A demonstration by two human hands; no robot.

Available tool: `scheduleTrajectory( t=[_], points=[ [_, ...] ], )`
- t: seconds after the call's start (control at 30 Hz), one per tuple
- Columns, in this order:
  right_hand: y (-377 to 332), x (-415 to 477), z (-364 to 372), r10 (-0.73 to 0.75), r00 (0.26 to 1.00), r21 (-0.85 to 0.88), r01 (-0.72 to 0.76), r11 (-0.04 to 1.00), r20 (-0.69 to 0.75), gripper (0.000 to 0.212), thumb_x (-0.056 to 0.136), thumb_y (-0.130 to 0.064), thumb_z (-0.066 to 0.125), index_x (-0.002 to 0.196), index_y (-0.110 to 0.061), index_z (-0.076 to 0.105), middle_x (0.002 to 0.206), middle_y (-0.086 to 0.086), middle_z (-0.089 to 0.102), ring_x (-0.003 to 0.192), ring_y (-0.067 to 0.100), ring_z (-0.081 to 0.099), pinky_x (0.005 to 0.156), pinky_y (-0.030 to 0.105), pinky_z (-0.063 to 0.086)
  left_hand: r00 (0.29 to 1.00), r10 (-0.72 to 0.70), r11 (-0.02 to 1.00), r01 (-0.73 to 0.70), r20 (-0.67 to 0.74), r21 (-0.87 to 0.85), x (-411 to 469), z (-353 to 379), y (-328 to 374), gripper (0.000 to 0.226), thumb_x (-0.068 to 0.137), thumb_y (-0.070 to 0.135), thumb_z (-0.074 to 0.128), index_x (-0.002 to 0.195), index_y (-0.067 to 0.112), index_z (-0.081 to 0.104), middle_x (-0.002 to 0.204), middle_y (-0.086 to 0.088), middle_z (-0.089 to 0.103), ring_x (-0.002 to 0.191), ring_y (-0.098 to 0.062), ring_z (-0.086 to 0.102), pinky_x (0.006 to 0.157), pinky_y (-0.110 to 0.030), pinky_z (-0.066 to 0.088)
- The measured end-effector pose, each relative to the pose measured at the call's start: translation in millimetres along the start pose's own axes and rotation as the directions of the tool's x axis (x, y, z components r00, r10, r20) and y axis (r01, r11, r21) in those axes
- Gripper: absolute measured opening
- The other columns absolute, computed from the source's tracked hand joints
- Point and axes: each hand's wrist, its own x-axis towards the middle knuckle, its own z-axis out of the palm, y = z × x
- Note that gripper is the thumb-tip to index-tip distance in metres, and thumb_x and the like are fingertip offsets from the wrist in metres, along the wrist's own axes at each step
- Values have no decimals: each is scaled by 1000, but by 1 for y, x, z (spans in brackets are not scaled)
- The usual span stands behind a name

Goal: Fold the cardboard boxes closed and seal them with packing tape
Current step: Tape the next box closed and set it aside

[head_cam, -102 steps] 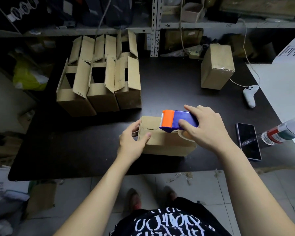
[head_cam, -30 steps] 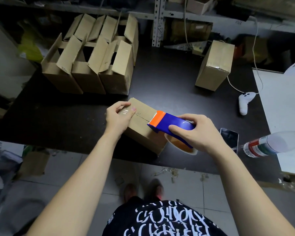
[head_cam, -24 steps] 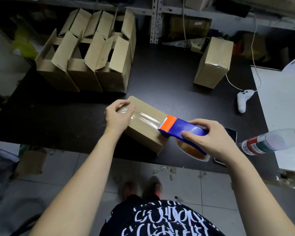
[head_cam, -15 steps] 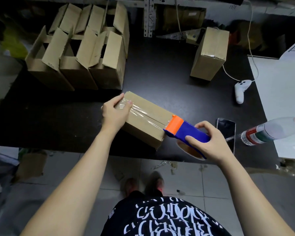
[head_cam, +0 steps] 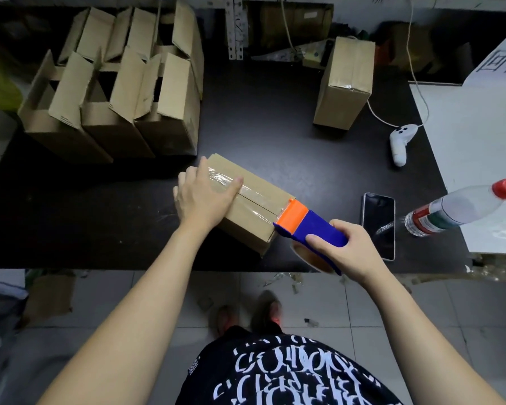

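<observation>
A closed cardboard box lies slanted on the black table near its front edge. A strip of clear tape runs along the box's top seam. My left hand lies flat on the box's far-left end, fingers straight, pressing the tape down. My right hand grips the blue tape dispenser, whose orange head touches the box's near-right top edge. The tape roll shows below the dispenser, partly hidden by my hand.
Several open boxes with raised flaps stand at the back left. A sealed box stands upright at the back right. A white controller, a phone and a plastic bottle lie to the right.
The dispenser has run along the top seam to the box's right end, laying tape. My left hand went from gripping the box's left end to lying flat on the tape.
</observation>
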Motion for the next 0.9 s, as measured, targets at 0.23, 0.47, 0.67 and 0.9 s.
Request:
scheduleTrajectory(
  t=[0.23,0.47,0.67,0.9],
  points=[
    [22,-10,0,39,998,66,-42,997,47,60,66,-71,76,91,-18,68,81,-2,71,73,19,69,62,32,54,1000,23,999,-23,1,-26,1,0,0,95,84,83,50,155,20,39,138,-9,57,129,-30,48,108,-50,38],
    [40,-18,10,33,997,115,-41,992,74,45,79,-61,74,100,-21,71,87,-2,73,76,20,70,59,26,51,999,43,997,-43,13,-62,2,-1,1,96,82,84,53,155,24,39,141,-7,56,132,-29,47,110,-50,38],
    [43,-21,12,18,998,94,-23,995,53,54,77,-70,68,102,-21,69,87,-4,73,76,20,70,56,27,54,998,61,996,-60,8,-72,1,-3,3,94,83,82,56,154,23,40,139,-7,57,130,-29,48,111,-49,39],
    [56,-29,10,70,997,82,-73,994,39,47,79,-64,71,89,-18,70,72,-2,70,57,13,62,52,26,48,998,61,994,-61,-10,-91,-1,-3,4,94,83,82,57,154,22,42,138,-7,58,131,-28,48,111,-51,41]
  ],
)
